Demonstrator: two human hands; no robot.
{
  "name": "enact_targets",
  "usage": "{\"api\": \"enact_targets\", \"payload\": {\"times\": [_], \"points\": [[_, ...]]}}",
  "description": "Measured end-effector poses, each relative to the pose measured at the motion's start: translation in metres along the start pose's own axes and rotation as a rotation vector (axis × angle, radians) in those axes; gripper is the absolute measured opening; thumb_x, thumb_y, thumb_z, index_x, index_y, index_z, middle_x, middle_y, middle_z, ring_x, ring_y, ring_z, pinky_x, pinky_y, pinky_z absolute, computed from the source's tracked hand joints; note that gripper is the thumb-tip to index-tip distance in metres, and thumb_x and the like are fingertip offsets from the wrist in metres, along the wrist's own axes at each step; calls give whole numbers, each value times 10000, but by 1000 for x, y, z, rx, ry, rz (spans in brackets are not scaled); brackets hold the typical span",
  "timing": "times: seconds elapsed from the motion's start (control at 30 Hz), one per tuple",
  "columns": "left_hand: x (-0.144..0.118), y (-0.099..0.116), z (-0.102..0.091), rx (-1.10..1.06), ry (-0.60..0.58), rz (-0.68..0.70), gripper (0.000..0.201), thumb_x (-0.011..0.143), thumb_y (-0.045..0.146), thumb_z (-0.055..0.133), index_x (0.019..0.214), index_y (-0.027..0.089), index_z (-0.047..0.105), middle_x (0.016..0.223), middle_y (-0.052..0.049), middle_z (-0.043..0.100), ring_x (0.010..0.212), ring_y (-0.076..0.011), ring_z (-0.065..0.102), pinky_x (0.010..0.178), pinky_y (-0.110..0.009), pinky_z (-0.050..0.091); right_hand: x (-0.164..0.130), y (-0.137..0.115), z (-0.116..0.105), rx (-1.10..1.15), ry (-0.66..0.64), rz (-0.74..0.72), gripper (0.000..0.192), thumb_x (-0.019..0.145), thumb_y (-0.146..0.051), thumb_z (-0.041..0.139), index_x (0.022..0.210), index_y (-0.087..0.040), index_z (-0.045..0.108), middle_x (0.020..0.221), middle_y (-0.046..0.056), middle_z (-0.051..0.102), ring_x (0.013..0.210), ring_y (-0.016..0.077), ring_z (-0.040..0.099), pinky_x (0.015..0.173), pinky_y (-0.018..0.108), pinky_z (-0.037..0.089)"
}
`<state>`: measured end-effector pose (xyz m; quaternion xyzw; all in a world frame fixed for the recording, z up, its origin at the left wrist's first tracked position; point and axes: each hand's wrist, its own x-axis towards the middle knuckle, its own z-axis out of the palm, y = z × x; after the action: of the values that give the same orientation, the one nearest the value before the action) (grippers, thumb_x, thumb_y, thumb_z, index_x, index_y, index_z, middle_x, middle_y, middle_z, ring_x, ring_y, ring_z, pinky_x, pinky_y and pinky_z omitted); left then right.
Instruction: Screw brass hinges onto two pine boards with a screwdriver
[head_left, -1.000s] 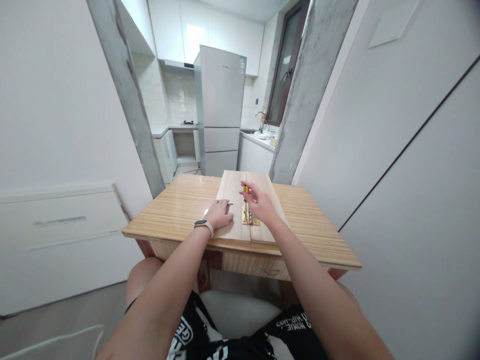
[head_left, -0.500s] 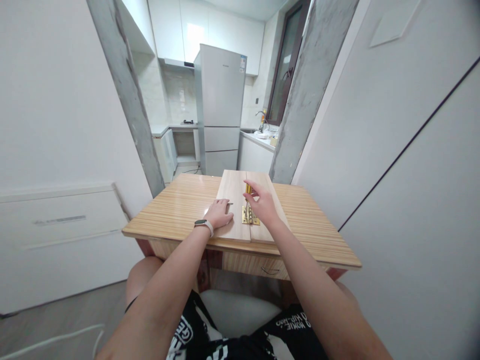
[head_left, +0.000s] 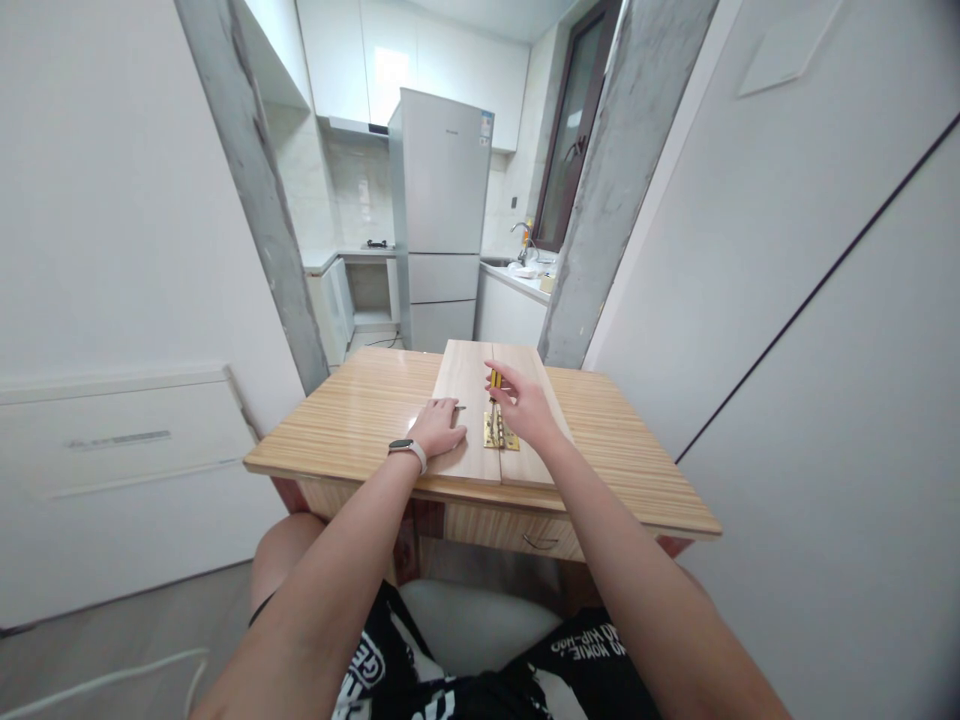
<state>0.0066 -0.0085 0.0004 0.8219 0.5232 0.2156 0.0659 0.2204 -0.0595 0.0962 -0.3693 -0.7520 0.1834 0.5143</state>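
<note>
Two pale wooden boards lie side by side, a left board (head_left: 459, 375) and a right board (head_left: 551, 440). A brass hinge (head_left: 493, 430) spans the seam between them near the front. My right hand (head_left: 528, 408) pinches the yellow-and-black handle of a screwdriver (head_left: 496, 380) between thumb and fingers. Its shaft points down toward the hinge's left leaf; the exact tip contact is too small to tell. My left hand (head_left: 437, 428) rests flat on the left board's edge, fingers stretched out. By its fingertips lies a small thin metal piece (head_left: 461, 407), perhaps partly covered.
The boards rest on a wood-grain table (head_left: 360, 400) with a drawer (head_left: 517, 530) at its front. Beyond stand a refrigerator (head_left: 446, 180) and a sink counter (head_left: 517, 300). White panels flank both sides.
My right hand has turned slightly around the screwdriver, and the handle leans a little more to the left. My left hand and the boards stay put.
</note>
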Motion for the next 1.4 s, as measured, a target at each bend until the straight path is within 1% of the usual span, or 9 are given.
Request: {"api": "enact_targets", "payload": {"times": [0.13, 0.33, 0.53, 0.67, 0.87, 1.07, 1.23, 1.3, 1.4], "points": [[0, 2, -1, 7, -9, -1, 656, 886, 392, 567, 1491, 146, 504, 1522, -148, 574, 1410, -340, 480, 1217, -449, 348, -1, 1, -1, -139, 68, -50, 465, 946, -242, 618, 1403, -319, 669, 1202, 58, 726, 942, 210, 690, 904, 401, 608], [0, 2, -2, 5, -9, -5, 662, 881, 398, 575, 1491, 152, 504, 1520, -146, 576, 1414, -342, 480, 1214, -450, 355, -1, -1, -4, -273, 56, -85, 437, 961, -277, 653, 1396, -314, 675, 1102, 73, 677, 948, 229, 657, 914, 400, 576], [0, 0, 0, 2, 1, 4, 665, 882, 397, 565, 1491, 136, 506, 1514, -152, 579, 1409, -342, 482, 1210, -438, 359, -2, 1, -3, -22, -49, -27, 533, 1009, -246, 520, 1535, -331, 540, 1340, 91, 672, 1086, 220, 707, 944, 407, 596], [0, 1, -1, -1, -4, 0, 665, 884, 394, 564, 1495, 138, 500, 1523, -154, 572, 1414, -341, 477, 1214, -444, 352, -2, 1, -1, 92, -44, 57, 561, 987, -267, 560, 1544, -316, 522, 1232, 87, 728, 1024, 213, 738, 924, 413, 606], [0, 1, -1, 8, -6, -6, 654, 888, 393, 565, 1492, 150, 502, 1520, -143, 575, 1417, -336, 475, 1217, -431, 346, 0, 0, 2, -40, -1, 2, 477, 947, -244, 624, 1419, -311, 652, 1170, 55, 763, 972, 212, 722, 948, 412, 590], [1, -1, 2, 19, 3, 13, 658, 893, 405, 560, 1488, 128, 508, 1508, -152, 582, 1396, -341, 491, 1210, -430, 353, -1, 0, 2, -195, 53, -72, 452, 927, -269, 685, 1378, -301, 686, 1250, 73, 738, 962, 225, 686, 889, 402, 596], [2, -2, 3, 27, 8, 16, 656, 895, 407, 563, 1486, 128, 508, 1503, -158, 582, 1385, -339, 502, 1207, -427, 353, -1, -4, 4, -91, -21, -84, 488, 995, -251, 570, 1477, -311, 610, 1385, 74, 689, 1147, 232, 698, 1014, 426, 581], [1, -2, 3, 23, 4, 11, 652, 897, 408, 563, 1489, 141, 506, 1508, -151, 580, 1393, -338, 496, 1205, -430, 355, 0, -5, 5, -2, -58, -48, 500, 1004, -237, 537, 1496, -314, 591, 1427, 72, 669, 1176, 228, 709, 1012, 416, 589], [1, -2, 3, 21, 2, 5, 652, 897, 405, 563, 1493, 150, 502, 1511, -146, 578, 1401, -338, 487, 1205, -435, 354, 1, -7, 6, 78, -78, 16, 488, 991, -228, 542, 1467, -299, 622, 1322, 79, 725, 1110, 224, 743, 955, 395, 613]]}}
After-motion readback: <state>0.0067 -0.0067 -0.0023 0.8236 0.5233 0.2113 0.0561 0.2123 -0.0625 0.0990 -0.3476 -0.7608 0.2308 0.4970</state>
